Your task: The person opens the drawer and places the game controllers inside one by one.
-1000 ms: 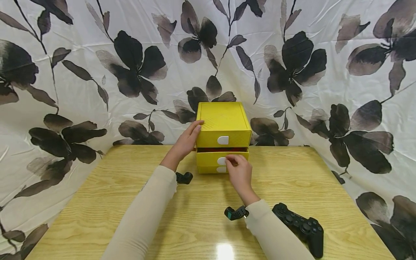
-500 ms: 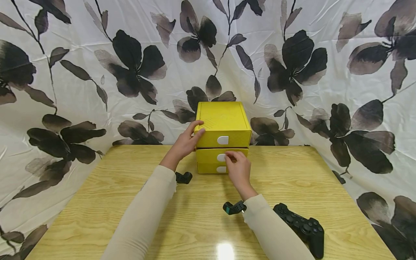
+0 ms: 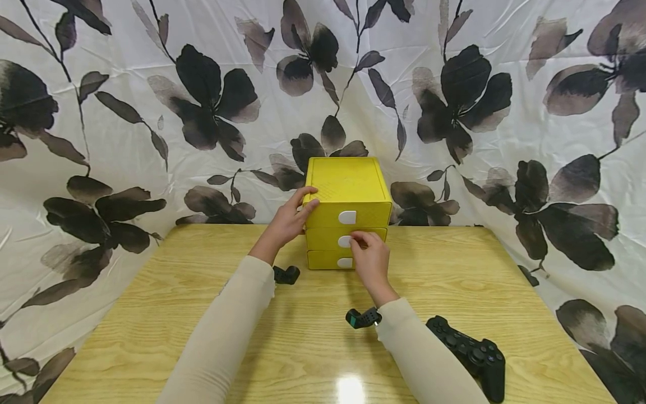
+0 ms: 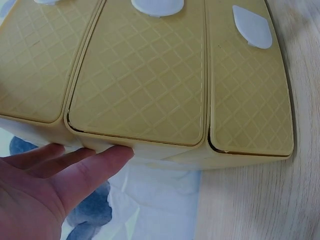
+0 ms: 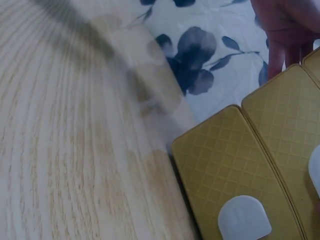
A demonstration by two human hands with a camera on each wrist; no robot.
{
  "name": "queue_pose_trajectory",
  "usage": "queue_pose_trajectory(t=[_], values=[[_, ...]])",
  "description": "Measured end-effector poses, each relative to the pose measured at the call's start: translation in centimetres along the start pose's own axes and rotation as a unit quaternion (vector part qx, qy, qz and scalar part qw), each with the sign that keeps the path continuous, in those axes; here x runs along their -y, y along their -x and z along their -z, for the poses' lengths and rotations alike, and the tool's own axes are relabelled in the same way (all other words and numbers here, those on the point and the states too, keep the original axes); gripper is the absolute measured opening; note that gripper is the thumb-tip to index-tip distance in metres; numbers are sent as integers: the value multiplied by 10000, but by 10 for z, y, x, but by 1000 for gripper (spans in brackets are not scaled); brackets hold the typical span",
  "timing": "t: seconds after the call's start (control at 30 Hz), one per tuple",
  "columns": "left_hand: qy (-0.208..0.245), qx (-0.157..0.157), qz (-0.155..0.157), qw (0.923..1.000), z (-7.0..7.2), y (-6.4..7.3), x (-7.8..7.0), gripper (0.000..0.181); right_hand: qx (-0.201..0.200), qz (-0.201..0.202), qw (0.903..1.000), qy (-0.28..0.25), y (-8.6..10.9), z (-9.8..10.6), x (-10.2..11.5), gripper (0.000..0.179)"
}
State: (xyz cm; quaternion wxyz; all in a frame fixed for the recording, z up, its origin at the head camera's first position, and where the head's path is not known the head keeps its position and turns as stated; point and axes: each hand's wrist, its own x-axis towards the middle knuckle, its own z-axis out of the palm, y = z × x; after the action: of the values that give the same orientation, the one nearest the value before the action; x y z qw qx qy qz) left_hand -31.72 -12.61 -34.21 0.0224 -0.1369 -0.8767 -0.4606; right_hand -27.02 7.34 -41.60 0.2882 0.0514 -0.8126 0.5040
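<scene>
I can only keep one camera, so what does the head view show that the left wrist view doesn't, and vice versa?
Only head: the right hand pinching the middle white tab, the black game controller, the yellow box's top.

Only left wrist: the box's left side wall.

Both: the left hand touching the box, three drawer fronts with white tabs, floral cloth and wooden table.

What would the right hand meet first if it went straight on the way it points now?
The right hand would likely meet the middle drawer first: it seems to pinch that drawer's white handle, though the exact contact is hard to see.
</scene>
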Motion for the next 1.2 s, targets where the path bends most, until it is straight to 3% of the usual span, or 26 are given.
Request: queue_pose_trajectory(t=[0.6,1.2], values=[[276,140,129,9994,0,2,-4,51,-48,54,9999,-77,-2,0,-2,10],[194,218,229,9993,0,2,-2,49,126,-462,9985,-259,5,0,-15,13]])
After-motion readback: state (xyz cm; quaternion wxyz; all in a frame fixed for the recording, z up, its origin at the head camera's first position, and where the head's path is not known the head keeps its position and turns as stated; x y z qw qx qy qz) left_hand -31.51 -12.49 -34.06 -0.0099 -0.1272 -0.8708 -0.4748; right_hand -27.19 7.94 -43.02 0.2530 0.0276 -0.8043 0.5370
